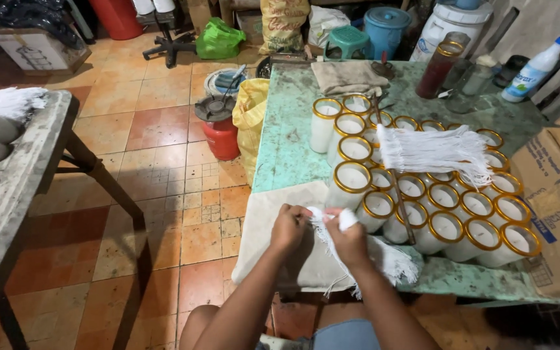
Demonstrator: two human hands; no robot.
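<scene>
Illumination is moderate and warm, apparently from overhead; the green tabletop point(293, 142) and the tiled floor point(157, 129) are evenly lit. The upper left corner and the far background fall into dimness. A soft shadow of the left-hand table point(14, 194) lies across the floor tiles. The white wick bundle point(435, 152) is close to overexposed, with little detail. Wide-angle distortion bends the frame edges. Both hands are slightly soft; the centre is sharp.

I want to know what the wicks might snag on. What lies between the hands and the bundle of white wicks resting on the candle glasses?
In the head view, gold-rimmed candle glasses fill the stretch between the hands and that wick bundle.
</scene>
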